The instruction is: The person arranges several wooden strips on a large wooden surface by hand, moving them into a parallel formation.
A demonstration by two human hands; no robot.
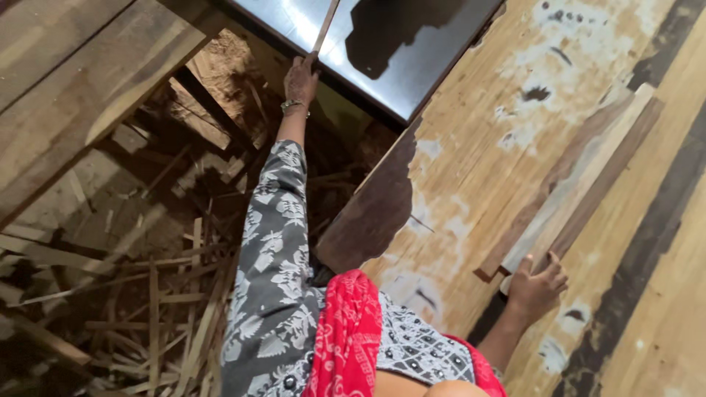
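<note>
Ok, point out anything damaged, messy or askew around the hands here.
The pale glued wooden panel under the right hand has a ragged dark patch at its left edge, where the surface layer looks torn away. Loose thin wood offcuts lie scattered on the floor. The left hand holds a narrow wooden strip.

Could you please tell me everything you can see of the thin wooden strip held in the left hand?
The thin wooden strip is a narrow, pale brown slat that looks like raw wood. It slants up and to the right, over the shiny metal sheet, and its top runs out of view. The left hand grips its lower end, arm stretched out; nothing else visibly touches it.
</note>
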